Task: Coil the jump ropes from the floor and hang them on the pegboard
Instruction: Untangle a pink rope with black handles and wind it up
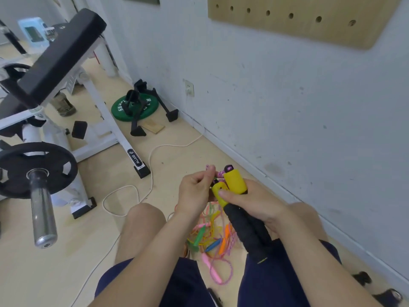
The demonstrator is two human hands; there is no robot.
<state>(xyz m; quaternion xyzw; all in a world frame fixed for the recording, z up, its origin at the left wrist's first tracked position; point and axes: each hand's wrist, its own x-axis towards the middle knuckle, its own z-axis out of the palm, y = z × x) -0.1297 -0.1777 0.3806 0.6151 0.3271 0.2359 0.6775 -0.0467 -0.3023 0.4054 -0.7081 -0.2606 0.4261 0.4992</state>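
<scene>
At the far left a barbell point(42, 202) with a black plate juts toward the camera beside a white-framed weight bench point(66, 54). Behind them a green weight plate point(135, 106) lies flat on the floor point(66, 262) near the wall point(287, 107), and a white cord point(141, 191) loops across the boards.

The person squats with both bare forearms reaching forward between the knees. The left hand point(194, 191) is raised in front of the left knee point(143, 218), palm turned inward. Its fingers point(208, 173) are curled, and the thumb and forefinger pinch a short piece of pink rope point(218, 173) just beside the handle tops.

The right hand point(254, 202) is level with the left and almost touching it. It wraps around a pair of jump rope handles point(235, 181), which have yellow foam at the upper end and black grip below. The thumb lies flat across the nearer yellow section, and the other fingers are closed round the far side. The handles tilt up and away from the body, with their black ends pointing down over the right thigh.

Below the hands, between the legs, a pile of jump ropes point(210, 240) in pink, green, orange, yellow and blue lies tangled on the floor. At the upper right the wooden pegboard point(298, 29) hangs on the wall, showing a row of holes.
</scene>
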